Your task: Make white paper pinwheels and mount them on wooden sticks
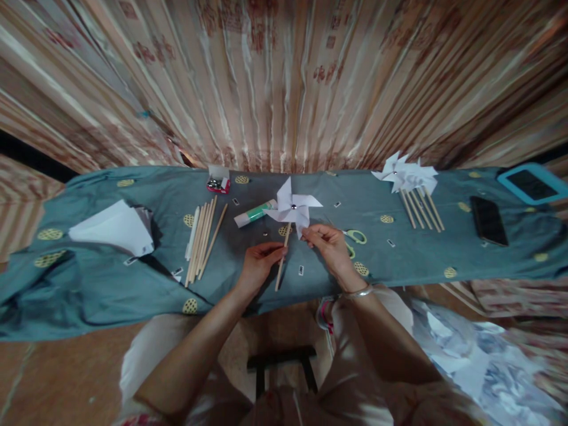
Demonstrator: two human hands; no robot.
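A white paper pinwheel (pixel 293 207) with a metal pin at its centre is upright on a thin wooden stick (pixel 281 269) in front of me. My left hand (pixel 261 263) pinches that stick below the paper blades. My right hand (pixel 327 244) has its thumb and fingertips closed on the tip of the lower blade. Just behind the pinwheel, a green and white glue stick (pixel 255 214) lies on its side, partly covered by a blade. Green-handled scissors (pixel 356 236) lie beyond my right hand, which hides part of them.
Several wooden sticks (pixel 204 236) lie left of my hands, near a small red box (pixel 218 180) of metal pins. A stack of white paper (pixel 115 228) is at far left. Several pinwheels (pixel 410 174), a dark phone (pixel 488 220) and a blue-framed tablet (pixel 535 183) lie right on the cloth-covered table (pixel 408 254).
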